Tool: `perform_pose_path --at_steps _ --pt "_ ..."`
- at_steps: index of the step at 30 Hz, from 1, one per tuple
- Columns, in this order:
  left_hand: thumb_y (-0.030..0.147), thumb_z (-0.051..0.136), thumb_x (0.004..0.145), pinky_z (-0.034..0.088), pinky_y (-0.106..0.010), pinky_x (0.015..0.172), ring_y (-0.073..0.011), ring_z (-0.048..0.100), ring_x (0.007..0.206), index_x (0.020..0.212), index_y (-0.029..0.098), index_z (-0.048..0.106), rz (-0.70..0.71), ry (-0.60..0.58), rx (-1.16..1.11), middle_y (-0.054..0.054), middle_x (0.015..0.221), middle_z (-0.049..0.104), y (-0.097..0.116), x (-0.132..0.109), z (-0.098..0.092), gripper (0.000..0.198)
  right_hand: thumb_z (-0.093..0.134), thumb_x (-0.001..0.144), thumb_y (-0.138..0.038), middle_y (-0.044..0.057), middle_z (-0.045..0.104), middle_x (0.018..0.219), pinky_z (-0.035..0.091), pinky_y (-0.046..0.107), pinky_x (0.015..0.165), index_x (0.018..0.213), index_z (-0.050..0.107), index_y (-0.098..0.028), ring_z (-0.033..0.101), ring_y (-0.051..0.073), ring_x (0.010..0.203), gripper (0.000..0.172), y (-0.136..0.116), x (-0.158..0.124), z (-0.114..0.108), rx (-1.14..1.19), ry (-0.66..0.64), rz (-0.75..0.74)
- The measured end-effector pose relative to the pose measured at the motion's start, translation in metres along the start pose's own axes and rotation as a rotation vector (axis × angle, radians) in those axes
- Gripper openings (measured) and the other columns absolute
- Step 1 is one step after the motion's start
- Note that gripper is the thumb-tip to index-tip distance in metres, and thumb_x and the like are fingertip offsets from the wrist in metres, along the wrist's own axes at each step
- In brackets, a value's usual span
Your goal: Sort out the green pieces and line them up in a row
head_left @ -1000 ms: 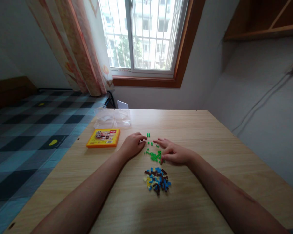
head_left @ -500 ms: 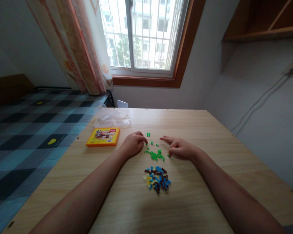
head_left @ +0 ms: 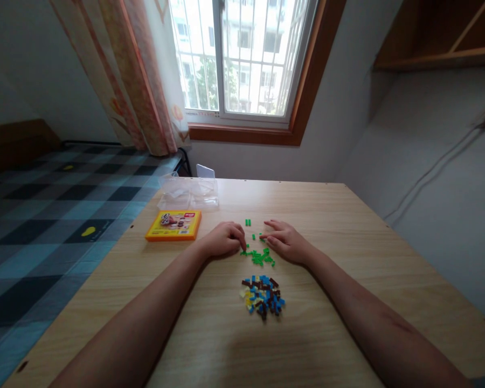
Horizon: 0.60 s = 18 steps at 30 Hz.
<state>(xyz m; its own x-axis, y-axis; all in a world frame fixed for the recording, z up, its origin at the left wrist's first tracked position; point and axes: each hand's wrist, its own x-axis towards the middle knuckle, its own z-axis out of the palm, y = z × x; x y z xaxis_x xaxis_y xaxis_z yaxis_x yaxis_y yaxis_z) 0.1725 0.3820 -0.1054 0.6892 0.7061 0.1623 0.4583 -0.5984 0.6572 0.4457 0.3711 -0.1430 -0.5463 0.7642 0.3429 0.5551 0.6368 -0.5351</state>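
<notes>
Small green bricks [head_left: 259,256] lie scattered on the wooden table [head_left: 347,258], with a pair of green bricks [head_left: 248,222] a little farther back. My left hand [head_left: 224,240] rests curled on the table at the left edge of the green bricks, fingertips touching them. My right hand [head_left: 285,241] lies flat on their right side, fingers stretched toward the left hand. A mixed heap of blue, brown and yellow bricks [head_left: 262,295] sits nearer to me, untouched.
An orange and yellow box [head_left: 173,225] lies on the table to the left. Behind it is a clear plastic bag [head_left: 188,194]. A bed with a checked blue cover [head_left: 44,215] stands left of the table. A window and wall are behind.
Both hands have closed in on the green bricks, the right hand sliding left and back, pushing the loose bricks closer together.
</notes>
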Motion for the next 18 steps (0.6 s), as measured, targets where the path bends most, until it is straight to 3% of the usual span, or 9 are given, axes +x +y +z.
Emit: perform_pose_path --at_steps 5,14,18 --pt "0.004 0.051 0.07 0.05 -0.028 0.086 -0.0153 0.065 0.084 0.078 0.022 0.08 -0.038 0.062 -0.046 -0.002 0.085 0.072 -0.0007 -0.0009 0.0021 0.035 0.042 0.101 -0.042 0.01 0.054 0.146 0.034 0.05 0.115 0.127 0.07 -0.027 0.048 0.028 0.136 0.04 0.0005 0.0001 -0.0015 -0.022 -0.003 -0.037" --pt "0.003 0.049 0.066 0.049 -0.026 0.076 -0.0149 0.063 0.078 0.086 0.019 0.079 -0.125 0.103 -0.037 -0.002 0.085 0.073 0.0015 -0.0002 0.0051 0.04 0.044 0.101 -0.044 0.012 0.05 0.149 0.03 0.054 0.116 0.127 0.07 -0.027 0.043 0.032 0.14 0.04 -0.0031 -0.0013 -0.001 -0.034 -0.03 -0.018" --pt "0.004 0.049 0.067 0.048 -0.026 0.076 -0.0154 0.063 0.079 0.087 0.019 0.08 -0.142 0.099 -0.025 -0.003 0.086 0.072 0.0003 -0.0006 0.0052 0.039 0.045 0.101 -0.039 0.013 0.051 0.148 0.036 0.051 0.114 0.117 0.075 -0.024 0.047 0.029 0.136 0.037 -0.0054 -0.003 -0.0032 -0.014 0.016 -0.044"
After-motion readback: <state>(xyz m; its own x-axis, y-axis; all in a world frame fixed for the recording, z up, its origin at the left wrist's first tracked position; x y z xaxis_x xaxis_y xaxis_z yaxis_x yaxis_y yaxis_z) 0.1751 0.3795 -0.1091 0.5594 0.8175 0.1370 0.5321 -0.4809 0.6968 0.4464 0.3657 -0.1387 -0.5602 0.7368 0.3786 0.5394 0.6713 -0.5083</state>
